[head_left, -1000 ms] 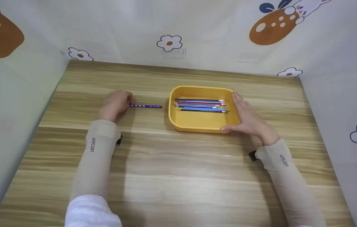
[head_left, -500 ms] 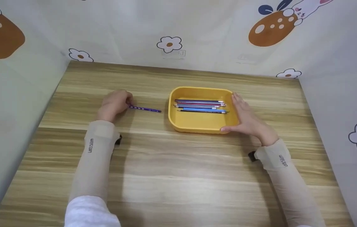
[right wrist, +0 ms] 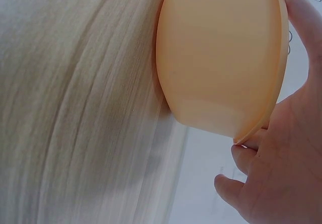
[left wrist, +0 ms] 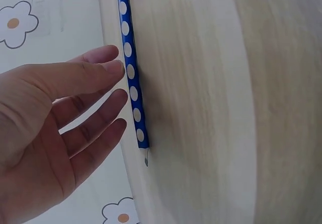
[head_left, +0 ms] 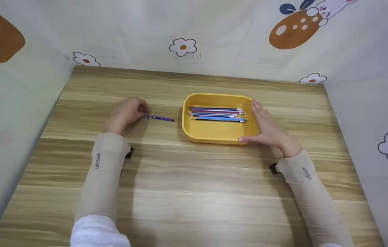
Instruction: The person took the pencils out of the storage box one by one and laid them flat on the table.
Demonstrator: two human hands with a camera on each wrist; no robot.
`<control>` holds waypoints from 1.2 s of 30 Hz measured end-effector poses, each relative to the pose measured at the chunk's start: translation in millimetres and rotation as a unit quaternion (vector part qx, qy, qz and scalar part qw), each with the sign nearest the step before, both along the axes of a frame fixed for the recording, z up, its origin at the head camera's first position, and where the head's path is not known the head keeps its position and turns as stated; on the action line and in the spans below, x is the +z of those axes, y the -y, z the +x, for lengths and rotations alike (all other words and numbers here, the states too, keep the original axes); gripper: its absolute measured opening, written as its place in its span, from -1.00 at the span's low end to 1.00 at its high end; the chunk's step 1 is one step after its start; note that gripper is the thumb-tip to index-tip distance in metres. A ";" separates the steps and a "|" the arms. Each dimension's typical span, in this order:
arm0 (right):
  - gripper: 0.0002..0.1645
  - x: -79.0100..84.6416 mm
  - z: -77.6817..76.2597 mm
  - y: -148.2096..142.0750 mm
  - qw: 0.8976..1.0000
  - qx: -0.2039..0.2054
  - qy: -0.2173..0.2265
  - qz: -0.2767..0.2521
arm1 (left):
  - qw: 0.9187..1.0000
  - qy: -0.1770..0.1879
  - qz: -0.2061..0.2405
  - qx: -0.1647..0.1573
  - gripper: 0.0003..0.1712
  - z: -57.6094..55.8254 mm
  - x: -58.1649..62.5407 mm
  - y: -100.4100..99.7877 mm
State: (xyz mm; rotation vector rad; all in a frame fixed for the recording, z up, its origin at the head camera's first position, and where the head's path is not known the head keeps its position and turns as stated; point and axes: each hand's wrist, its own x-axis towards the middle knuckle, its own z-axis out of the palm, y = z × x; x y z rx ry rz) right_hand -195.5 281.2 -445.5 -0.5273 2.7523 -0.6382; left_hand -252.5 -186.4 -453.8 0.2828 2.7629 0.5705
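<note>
A blue-purple pencil (head_left: 159, 118) with pale round dots lies on the wooden table, left of the yellow bin (head_left: 211, 140). Its sharpened tip shows in the left wrist view, where my left hand (left wrist: 55, 113) has loosely bent, spread fingers. The thumb tip comes right beside the dotted pencil (left wrist: 132, 78), without closing round it. Inside the bin, several pencils (head_left: 218, 115) lie side by side, mostly dark, red and light blue. My right hand (head_left: 271, 130) holds the bin's right end, thumb at the front and fingers at the back corner.
The wood-grain table (head_left: 194, 192) is bordered by a pale printed curtain (head_left: 139, 37) at the back and both sides. Both forearms wear beige sleeves with a dark strap part at the wrist.
The dotted pencil's right end has swung slightly toward the front. My left fingers, closed at its left end before, have loosened and shifted a little right. The right hand and bin stay put.
</note>
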 end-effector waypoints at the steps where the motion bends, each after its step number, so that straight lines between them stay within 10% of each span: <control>1: 0.63 0.4 0.6 0.4 1.000 -0.001 -0.001 -0.001 | 1.000 0.000 0.003 0.001 -0.74 -0.1 0.5 -0.5; 19: 0.62 1.2 0.9 0.7 1.000 0.000 -0.001 0.000 | 0.993 -0.006 0.119 -0.011 -0.75 2.0 14.8 -17.9; 36: 0.64 -0.9 0.4 -0.7 1.000 0.001 -0.007 -0.008 | 0.952 0.014 0.297 -0.068 -0.71 13.0 37.7 -50.5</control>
